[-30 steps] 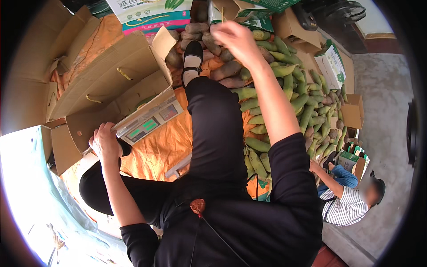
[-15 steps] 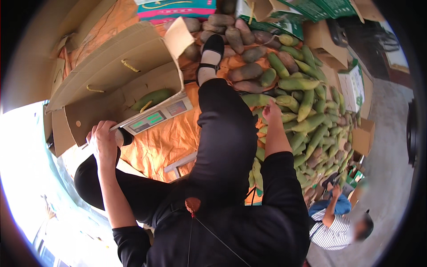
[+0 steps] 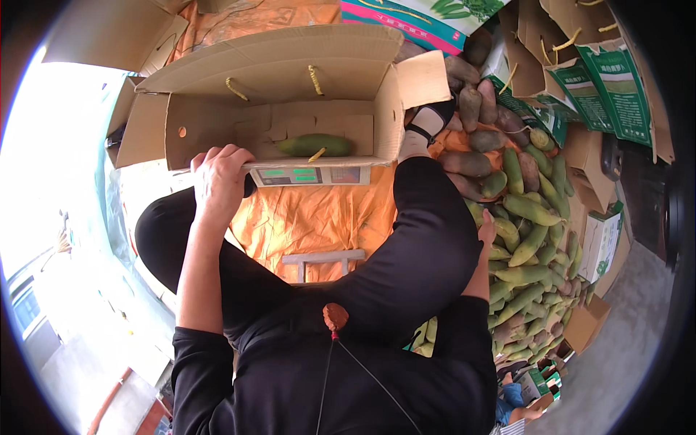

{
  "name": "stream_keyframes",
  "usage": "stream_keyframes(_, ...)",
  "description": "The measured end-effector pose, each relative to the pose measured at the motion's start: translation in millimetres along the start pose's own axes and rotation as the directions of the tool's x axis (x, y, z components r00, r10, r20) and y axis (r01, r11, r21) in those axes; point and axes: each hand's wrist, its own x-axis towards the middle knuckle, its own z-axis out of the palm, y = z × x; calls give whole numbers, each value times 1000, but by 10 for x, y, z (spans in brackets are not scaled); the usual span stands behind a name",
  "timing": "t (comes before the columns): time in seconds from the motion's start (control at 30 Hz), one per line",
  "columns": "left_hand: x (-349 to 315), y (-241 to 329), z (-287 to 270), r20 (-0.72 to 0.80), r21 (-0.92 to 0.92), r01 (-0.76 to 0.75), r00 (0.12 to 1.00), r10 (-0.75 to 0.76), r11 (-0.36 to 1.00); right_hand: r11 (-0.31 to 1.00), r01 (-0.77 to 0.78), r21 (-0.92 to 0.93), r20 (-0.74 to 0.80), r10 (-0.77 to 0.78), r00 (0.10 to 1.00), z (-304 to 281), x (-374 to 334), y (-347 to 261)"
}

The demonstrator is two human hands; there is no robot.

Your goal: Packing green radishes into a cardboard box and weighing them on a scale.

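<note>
My left hand (image 3: 220, 177) is closed over the near wall of an open cardboard box (image 3: 239, 123), fingers on the rim and inside. One green radish (image 3: 315, 146) lies in this box, beside a yellow rope handle. Under the near wall shows a scale's display panel (image 3: 312, 175) with lit green digits. On the right, beyond my bent knee, my right hand (image 3: 487, 230) is closed at the end of a green radish (image 3: 475, 211) at the edge of a large pile (image 3: 533, 268). My knee hides part of that hand and radish.
Brown-skinned radishes (image 3: 467, 164) lie at the pile's far side. Green and brown cartons (image 3: 580, 87) stand at the far right, and a teal and pink carton (image 3: 406, 22) is behind the box. An orange sheet (image 3: 312, 217) and grey frame (image 3: 324, 257) lie before me. Another person (image 3: 515, 406) is at lower right.
The view has turned, so the box now sits more squarely ahead and the pile farther right. My left hand stays on the box rim; my right hand stays at the radish by the pile's edge.
</note>
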Motion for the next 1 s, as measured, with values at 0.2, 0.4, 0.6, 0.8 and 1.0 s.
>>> stream_keyframes(0.2,-32,-54,53,-3,21,-10,1000,10,1000,970,243,21,-31,-242,970,131,-362,58)
stream_keyframes(0.4,-28,-62,105,-29,-11,-23,999,23,1000,482,872,-83,277,-830,485,240,-775,-147)
stream_keyframes(0.6,-84,-115,125,-66,7,-20,998,20,1000,287,918,274,362,-915,178,128,-2263,-1316)
stream_keyframes(0.8,-73,-119,139,-71,2,-27,997,27,1000,-4,783,622,350,-893,-283,251,-3827,-1995)
stream_keyframes(1.0,-109,-98,101,-36,12,0,999,1,1000,258,695,671,698,-537,-474,1159,-4586,-1607)
